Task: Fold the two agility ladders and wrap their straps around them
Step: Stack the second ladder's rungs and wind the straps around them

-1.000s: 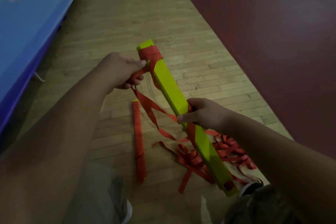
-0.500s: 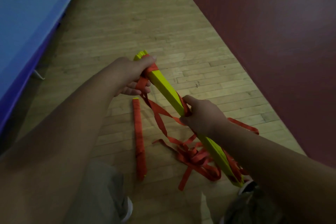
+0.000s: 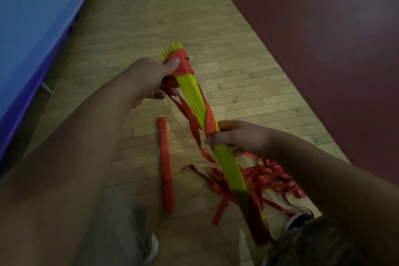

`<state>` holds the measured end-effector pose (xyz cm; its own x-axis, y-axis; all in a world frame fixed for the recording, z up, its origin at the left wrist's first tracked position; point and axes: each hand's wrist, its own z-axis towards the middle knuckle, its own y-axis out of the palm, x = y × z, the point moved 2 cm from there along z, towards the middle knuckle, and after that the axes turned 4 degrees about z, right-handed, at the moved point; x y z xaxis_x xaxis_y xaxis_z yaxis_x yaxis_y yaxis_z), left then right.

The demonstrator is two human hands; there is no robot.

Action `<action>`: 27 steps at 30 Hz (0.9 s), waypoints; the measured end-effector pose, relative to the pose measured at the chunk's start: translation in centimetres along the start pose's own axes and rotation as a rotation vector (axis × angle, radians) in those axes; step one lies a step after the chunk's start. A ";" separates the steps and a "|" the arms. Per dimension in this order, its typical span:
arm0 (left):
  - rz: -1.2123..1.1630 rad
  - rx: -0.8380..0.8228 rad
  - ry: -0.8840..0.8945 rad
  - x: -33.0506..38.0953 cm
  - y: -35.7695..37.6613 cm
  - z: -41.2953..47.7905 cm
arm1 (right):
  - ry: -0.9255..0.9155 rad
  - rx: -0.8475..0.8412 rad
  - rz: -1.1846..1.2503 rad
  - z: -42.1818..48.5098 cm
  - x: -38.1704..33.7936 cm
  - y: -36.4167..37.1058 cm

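While my left hand (image 3: 151,77) clamps the far wrapped end of the yellow rung bundle (image 3: 192,97) steady, my right hand (image 3: 237,136) pinches the red strap (image 3: 210,119) against its middle to tension the turn.

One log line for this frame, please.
left hand: grips strap-wrapped top of yellow rung bundle | right hand: holds red strap against bundle middle | second ladder: wrapped, on floor
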<state>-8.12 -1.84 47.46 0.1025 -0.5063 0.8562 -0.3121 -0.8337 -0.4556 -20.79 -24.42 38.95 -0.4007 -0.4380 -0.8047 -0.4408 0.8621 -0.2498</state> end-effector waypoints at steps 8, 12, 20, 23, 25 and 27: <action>0.006 -0.027 0.099 -0.5 -1.1 0.2 | -0.096 -0.172 0.229 -1.0 -0.2 0.2; 0.083 0.049 0.082 -0.9 -1.2 0.5 | -0.141 -0.057 0.199 -0.9 -0.2 -0.1; 0.140 0.104 0.005 -1.3 -0.1 0.7 | -0.124 0.201 -0.086 0.3 0.4 0.5; 0.127 0.101 -0.051 -1.1 0.6 0.6 | -0.118 0.239 -0.106 0.1 0.4 0.7; 0.126 0.098 -0.093 -0.9 0.9 0.5 | -0.113 0.282 -0.146 0.3 0.3 0.9; 0.111 0.088 -0.118 -0.6 1.1 0.3 | -0.090 0.328 -0.205 0.5 0.4 1.1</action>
<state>-8.22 -2.52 46.35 0.1836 -0.6141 0.7676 -0.2438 -0.7849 -0.5696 -21.08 -23.50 38.11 -0.2524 -0.5978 -0.7609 -0.2188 0.8012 -0.5570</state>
